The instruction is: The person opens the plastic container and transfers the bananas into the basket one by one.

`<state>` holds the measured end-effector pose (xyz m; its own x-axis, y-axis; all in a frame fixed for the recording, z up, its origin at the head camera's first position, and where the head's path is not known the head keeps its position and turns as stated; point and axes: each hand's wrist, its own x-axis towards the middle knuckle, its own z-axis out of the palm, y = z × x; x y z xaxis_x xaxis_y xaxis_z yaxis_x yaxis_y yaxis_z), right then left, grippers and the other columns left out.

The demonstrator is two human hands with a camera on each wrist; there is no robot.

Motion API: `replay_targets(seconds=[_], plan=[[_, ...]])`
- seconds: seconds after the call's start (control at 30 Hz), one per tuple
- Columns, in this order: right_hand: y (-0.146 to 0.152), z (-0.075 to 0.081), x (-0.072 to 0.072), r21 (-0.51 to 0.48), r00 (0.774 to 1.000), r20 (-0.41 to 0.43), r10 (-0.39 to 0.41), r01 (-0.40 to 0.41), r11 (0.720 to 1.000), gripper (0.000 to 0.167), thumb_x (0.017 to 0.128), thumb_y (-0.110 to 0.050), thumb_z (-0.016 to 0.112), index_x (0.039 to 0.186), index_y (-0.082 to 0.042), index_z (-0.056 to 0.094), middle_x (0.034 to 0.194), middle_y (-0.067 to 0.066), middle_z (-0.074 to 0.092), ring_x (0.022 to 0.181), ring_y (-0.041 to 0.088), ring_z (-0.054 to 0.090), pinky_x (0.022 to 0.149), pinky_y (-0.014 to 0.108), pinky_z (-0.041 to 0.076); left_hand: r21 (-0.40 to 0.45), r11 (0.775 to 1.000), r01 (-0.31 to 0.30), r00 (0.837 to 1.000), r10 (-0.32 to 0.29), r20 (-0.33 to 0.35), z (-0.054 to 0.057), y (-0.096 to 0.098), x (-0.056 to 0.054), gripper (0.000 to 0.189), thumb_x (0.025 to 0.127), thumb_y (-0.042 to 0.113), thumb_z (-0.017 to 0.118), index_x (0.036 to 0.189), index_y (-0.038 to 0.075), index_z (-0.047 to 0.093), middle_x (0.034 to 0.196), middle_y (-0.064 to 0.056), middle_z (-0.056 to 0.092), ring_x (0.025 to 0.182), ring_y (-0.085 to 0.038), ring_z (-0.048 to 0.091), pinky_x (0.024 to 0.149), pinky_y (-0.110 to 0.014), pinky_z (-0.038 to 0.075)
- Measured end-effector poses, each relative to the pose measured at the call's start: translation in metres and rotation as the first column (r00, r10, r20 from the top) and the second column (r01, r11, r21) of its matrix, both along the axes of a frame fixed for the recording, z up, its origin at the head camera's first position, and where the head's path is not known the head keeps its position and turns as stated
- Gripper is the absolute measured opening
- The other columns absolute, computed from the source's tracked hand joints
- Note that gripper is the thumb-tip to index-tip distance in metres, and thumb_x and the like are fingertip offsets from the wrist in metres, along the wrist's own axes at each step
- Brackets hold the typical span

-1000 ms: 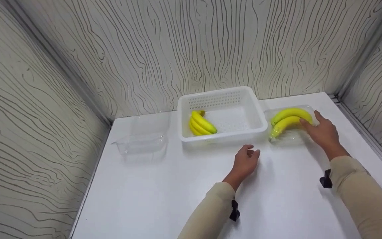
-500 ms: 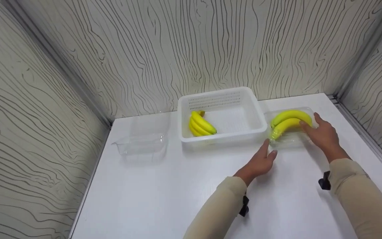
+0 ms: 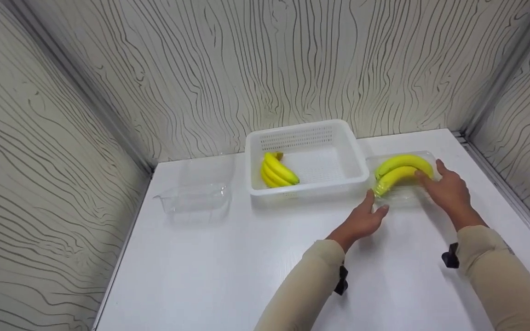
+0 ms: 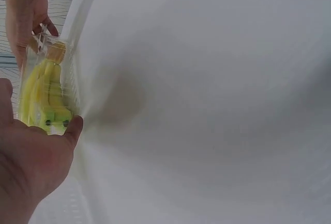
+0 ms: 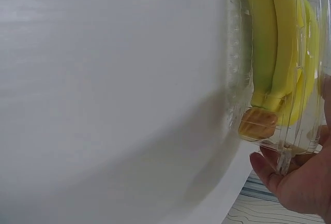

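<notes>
A clear plastic clamshell box (image 3: pixel 403 195) lies at the right of the table with a bunch of yellow-green bananas (image 3: pixel 405 162) inside. In the right wrist view, clear plastic covers the bananas and their brown stem. My right hand (image 3: pixel 449 186) grips the box's right end, thumb in front and fingers round the far side. At its left end, my left hand (image 3: pixel 361 220) touches the box with fingers fairly straight. The left wrist view shows a fingertip (image 4: pixel 75 124) against the box by the banana tips; some fingers are hidden.
A white plastic basket (image 3: pixel 308 187) stands against the back wall, holding another bunch of bananas (image 3: pixel 278 171). Left of it sits an open clear clamshell box (image 3: pixel 196 200), its lid raised. Patterned walls (image 3: pixel 265 69) enclose the white table (image 3: pixel 210 266).
My left hand has moved right from in front of the basket to the box's left end. The banana box has shifted slightly nearer, with my right hand keeping its hold.
</notes>
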<state>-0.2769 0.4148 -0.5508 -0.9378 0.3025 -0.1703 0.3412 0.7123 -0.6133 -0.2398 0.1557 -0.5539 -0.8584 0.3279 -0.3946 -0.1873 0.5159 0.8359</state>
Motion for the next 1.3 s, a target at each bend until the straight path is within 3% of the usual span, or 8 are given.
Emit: replay_targets(seconds=[0.1,0.2,0.33,0.43,0.8,1.1,1.3], plan=[[-0.001,-0.001,0.001,-0.008,1.000,-0.004,-0.005,0.005,1.000,0.104,0.102,-0.078,0.038,0.170,-0.010,-0.003,0.171,0.040,0.011,0.156,0.065,0.016,0.124,0.077,0.023,0.016,1.000,-0.001,1.000,0.002,-0.025,-0.002,0.001,0.000,0.074,0.107,0.058,0.052,0.171,0.032,0.024,0.177,0.018,0.027,0.164,-0.008,0.031,0.136,-0.035,0.026],[-0.002,-0.001,0.003,-0.020,1.000,-0.010,-0.014,0.013,1.000,0.103,0.102,-0.077,0.039,0.170,-0.011,-0.002,0.171,0.041,0.011,0.156,0.065,0.016,0.125,0.077,0.022,-0.016,0.999,0.040,0.995,-0.041,-0.096,-0.004,0.002,0.000,0.074,0.109,0.052,0.051,0.172,0.026,0.022,0.179,0.015,0.022,0.165,-0.007,0.026,0.136,-0.032,0.024],[-0.004,-0.001,0.007,-0.038,1.000,-0.020,-0.022,0.021,0.999,0.102,0.103,-0.075,0.040,0.170,-0.011,-0.002,0.171,0.041,0.011,0.156,0.065,0.016,0.125,0.076,0.022,-0.090,0.990,0.106,0.973,-0.122,-0.195,-0.009,0.002,0.002,0.074,0.111,0.044,0.051,0.173,0.020,0.018,0.180,0.011,0.020,0.167,-0.007,0.022,0.136,-0.028,0.022],[-0.005,0.000,0.008,-0.045,0.999,-0.034,-0.023,0.022,0.999,0.102,0.103,-0.074,0.040,0.170,-0.010,-0.001,0.170,0.042,0.011,0.156,0.065,0.016,0.125,0.076,0.021,-0.107,0.986,0.129,0.962,-0.151,-0.226,-0.010,-0.001,0.002,0.074,0.111,0.043,0.051,0.173,0.018,0.017,0.180,0.009,0.021,0.167,-0.010,0.023,0.136,-0.028,0.023],[-0.007,-0.004,0.011,-0.066,0.999,-0.017,-0.035,0.034,0.997,0.100,0.103,-0.074,0.040,0.170,-0.013,-0.003,0.170,0.042,0.011,0.156,0.065,0.016,0.125,0.077,0.022,-0.162,0.976,0.147,0.941,-0.188,-0.282,-0.016,-0.010,0.005,0.079,0.108,0.042,0.059,0.172,0.021,0.020,0.177,0.010,0.030,0.163,-0.008,0.032,0.133,-0.026,0.029],[-0.004,-0.001,0.016,-0.064,0.999,-0.033,-0.037,0.035,0.997,0.099,0.104,-0.073,0.041,0.170,-0.013,-0.002,0.171,0.041,0.010,0.156,0.065,0.015,0.124,0.077,0.021,-0.143,0.978,0.150,0.947,-0.184,-0.264,-0.017,-0.007,0.009,0.084,0.105,0.043,0.063,0.173,0.027,0.017,0.173,0.013,0.037,0.159,-0.005,0.037,0.130,-0.026,0.035],[-0.008,-0.005,0.021,-0.065,0.999,-0.029,-0.037,0.035,0.997,0.099,0.104,-0.073,0.040,0.170,-0.013,-0.002,0.171,0.041,0.011,0.156,0.065,0.016,0.124,0.078,0.023,-0.128,0.980,0.155,0.954,-0.182,-0.238,-0.019,-0.010,0.016,0.089,0.103,0.043,0.066,0.173,0.027,0.013,0.174,0.014,0.033,0.160,-0.005,0.036,0.131,-0.027,0.034]])
